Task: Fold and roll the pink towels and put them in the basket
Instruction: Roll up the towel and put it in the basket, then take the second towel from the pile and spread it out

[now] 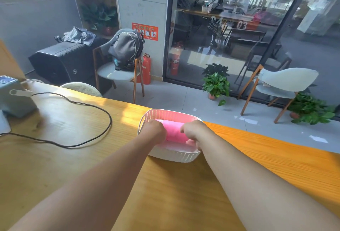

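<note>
A white perforated basket (161,115) stands at the far edge of the wooden table (73,120). Inside it lies a rolled pink towel (174,131), lying crosswise. My left hand (154,131) grips the roll's left end and my right hand (193,132) grips its right end, both reaching down into the basket. The ends of the roll are hidden by my fingers. Whether the roll touches the basket floor I cannot tell.
A black cable (88,105) loops across the table's left half, leading to a grey device (12,94) at the left edge. Beyond the table stand chairs (117,72), a potted plant (216,85) and a glass wall.
</note>
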The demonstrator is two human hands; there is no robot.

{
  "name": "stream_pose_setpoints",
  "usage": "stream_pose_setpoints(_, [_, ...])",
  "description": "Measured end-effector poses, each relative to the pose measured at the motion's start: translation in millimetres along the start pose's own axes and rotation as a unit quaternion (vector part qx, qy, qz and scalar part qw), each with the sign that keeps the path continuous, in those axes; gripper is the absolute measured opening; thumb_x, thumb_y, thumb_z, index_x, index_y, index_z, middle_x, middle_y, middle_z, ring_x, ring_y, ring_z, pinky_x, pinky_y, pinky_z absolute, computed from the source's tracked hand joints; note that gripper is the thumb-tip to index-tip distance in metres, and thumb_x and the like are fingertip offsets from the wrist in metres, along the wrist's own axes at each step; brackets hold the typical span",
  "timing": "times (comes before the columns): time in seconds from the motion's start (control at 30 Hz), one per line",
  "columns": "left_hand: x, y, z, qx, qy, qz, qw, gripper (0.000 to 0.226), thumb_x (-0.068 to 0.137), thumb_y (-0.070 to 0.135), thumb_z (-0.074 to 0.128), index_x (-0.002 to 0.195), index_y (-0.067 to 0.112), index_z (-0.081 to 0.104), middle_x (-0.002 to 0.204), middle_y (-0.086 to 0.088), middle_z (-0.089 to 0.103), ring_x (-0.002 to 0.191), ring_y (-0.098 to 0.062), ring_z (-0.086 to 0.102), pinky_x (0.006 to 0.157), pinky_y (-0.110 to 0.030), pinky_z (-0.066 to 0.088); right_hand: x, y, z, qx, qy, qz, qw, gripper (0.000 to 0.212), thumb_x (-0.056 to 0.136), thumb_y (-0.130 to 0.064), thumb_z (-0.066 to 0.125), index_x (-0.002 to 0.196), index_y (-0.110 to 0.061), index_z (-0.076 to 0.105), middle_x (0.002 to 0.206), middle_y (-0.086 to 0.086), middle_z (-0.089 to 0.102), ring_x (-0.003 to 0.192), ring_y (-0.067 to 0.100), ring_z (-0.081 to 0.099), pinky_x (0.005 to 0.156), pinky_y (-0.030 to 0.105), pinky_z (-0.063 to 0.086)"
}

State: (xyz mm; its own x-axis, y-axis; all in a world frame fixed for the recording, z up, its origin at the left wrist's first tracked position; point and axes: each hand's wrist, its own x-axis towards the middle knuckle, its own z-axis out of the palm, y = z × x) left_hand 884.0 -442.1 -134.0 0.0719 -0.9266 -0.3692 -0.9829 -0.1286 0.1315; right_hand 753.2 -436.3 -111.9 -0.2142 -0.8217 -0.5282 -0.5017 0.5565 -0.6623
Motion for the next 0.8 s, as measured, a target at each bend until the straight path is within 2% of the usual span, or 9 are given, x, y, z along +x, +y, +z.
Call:
stream_pose_setpoints(0.07, [-3.2,-1.1,0.3,-0.005,-0.005,-0.005,1.0,0.032,0.099,0.007,0.04,0.123,-0.003,0.059,0.126,-0.017,0.058,0.117,-0.032,0.055,0.09,-0.034,0.049,-3.9,1.4,-0.3,-0.03,0.016,-0.034,0.999,0.011,0.087,-0.012,0.054,0.098,-0.009,0.053,0.084,0.008,0.056,0.092,0.032,0.068,0.08,0.035,0.054])
stream_pose_setpoints(0.2, [-9.9,2.6,1.1,-0.065,0.004,-0.01,0.998,0.032,0.098,0.009,0.043,0.124,-0.003,0.056,0.127,-0.019,0.055,0.116,-0.032,0.054,0.095,-0.035,0.048,-14.2,12.4,-4.4,-0.033,0.028,-0.057,0.997,0.024,0.087,-0.012,0.053,0.108,-0.002,0.058,0.084,0.013,0.057,0.075,0.028,0.056,0.059,0.028,0.04])
stream_pose_setpoints(0.33, [-15.7,4.1,2.2,-0.231,0.144,-0.053,0.961,0.046,0.09,0.007,0.046,0.137,0.012,0.048,0.143,-0.007,0.04,0.125,-0.03,0.046,0.097,-0.041,0.048,-25.1,16.7,-12.0,-0.033,0.056,-0.075,0.995,0.02,0.087,-0.012,0.055,0.105,-0.004,0.057,0.091,0.012,0.051,0.078,0.028,0.047,0.054,0.028,0.034])
stream_pose_setpoints(0.43, [-24.0,6.7,1.9,-0.262,0.163,-0.044,0.95,0.05,0.085,0.003,0.043,0.133,0.016,0.053,0.142,-0.004,0.04,0.125,-0.03,0.045,0.099,-0.043,0.047,-35.0,22.9,-17.5,-0.055,0.053,-0.09,0.993,0.022,0.087,-0.011,0.052,0.108,-0.004,0.059,0.095,0.009,0.052,0.077,0.026,0.048,0.049,0.028,0.03])
stream_pose_setpoints(0.5, [-28.3,5.5,3.2,-0.27,0.167,-0.04,0.947,0.05,0.084,0.003,0.043,0.129,0.017,0.057,0.138,-0.004,0.044,0.124,-0.03,0.046,0.099,-0.045,0.048,-42.5,29.0,-22.8,-0.05,0.048,-0.088,0.994,0.02,0.087,-0.01,0.051,0.104,-0.005,0.059,0.089,0.006,0.051,0.069,0.02,0.045,0.048,0.027,0.028])
stream_pose_setpoints(0.6, [-35.2,9.9,5.8,-0.267,0.177,-0.019,0.947,0.047,0.088,0.004,0.042,0.128,0.02,0.06,0.135,0.0,0.047,0.123,-0.025,0.045,0.102,-0.04,0.044,-54.2,37.9,-36.8,-0.019,0.05,-0.079,0.995,0.005,0.086,-0.007,0.049,0.082,-0.007,0.052,0.075,0.003,0.044,0.062,0.019,0.041,0.049,0.026,0.027])
stream_pose_setpoints(0.67, [-41.9,16.7,6.5,-0.269,0.186,-0.003,0.945,0.039,0.093,0.006,0.041,0.124,0.019,0.061,0.123,0.001,0.049,0.107,-0.022,0.047,0.091,-0.038,0.043,-59.4,42.0,-42.7,0.022,0.052,-0.074,0.996,0.008,0.085,-0.006,0.051,0.078,-0.006,0.056,0.076,0.003,0.046,0.068,0.022,0.049,0.054,0.024,0.032])
stream_pose_setpoints(0.73, [-53.2,25.2,7.5,-0.279,0.194,0.024,0.94,0.029,0.097,0.012,0.042,0.117,0.015,0.064,0.107,0.0,0.052,0.095,-0.022,0.052,0.087,-0.037,0.05,-68.6,47.9,-47.7,0.077,0.055,-0.068,0.993,0.009,0.082,-0.005,0.055,0.086,-0.002,0.063,0.08,0.008,0.055,0.072,0.022,0.048,0.063,0.026,0.035])
stream_pose_setpoints(0.8, [-66.8,34.5,9.6,-0.303,0.191,0.054,0.932,0.021,0.1,0.02,0.044,0.106,0.013,0.063,0.099,-0.002,0.059,0.089,-0.024,0.059,0.084,-0.04,0.055,-75.8,53.6,-51.3,0.108,0.053,-0.072,0.99,0.028,0.081,-0.005,0.055,0.105,0.006,0.065,0.085,0.015,0.062,0.078,0.02,0.049,0.069,0.031,0.037])
